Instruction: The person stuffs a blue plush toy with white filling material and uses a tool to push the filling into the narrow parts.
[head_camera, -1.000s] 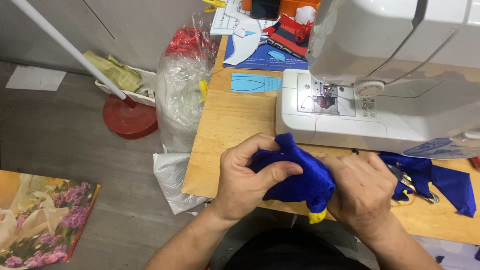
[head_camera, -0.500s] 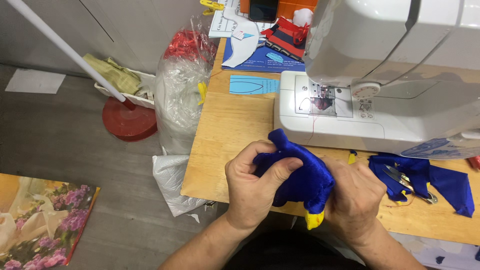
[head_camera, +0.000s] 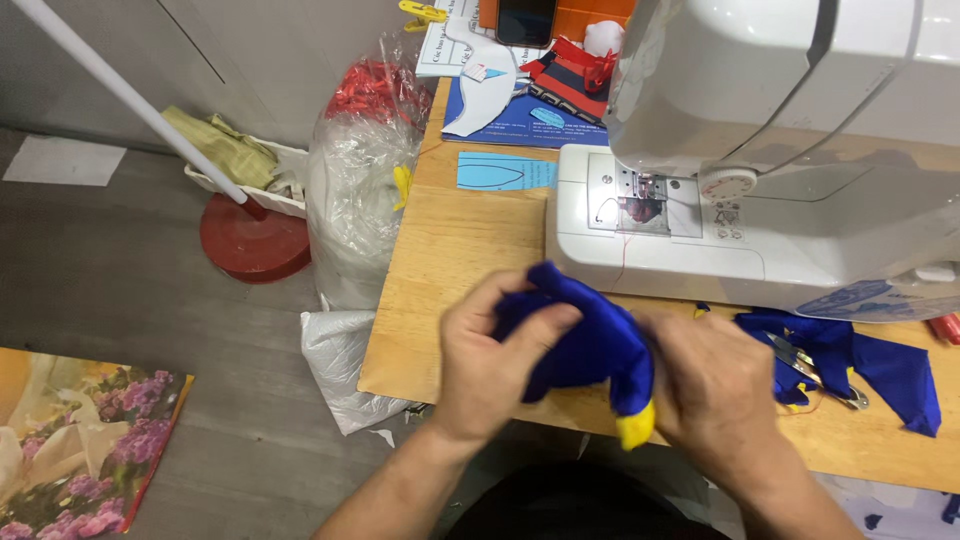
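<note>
Head view | left hand, right hand | both hands pinching blue fabric piece

Cloth piece between both hands, before sewing machine on table.

Matt blue cloth, glossy plastic sewing machine, wood table.

wooden table, sewing machine, blue scraps
</note>
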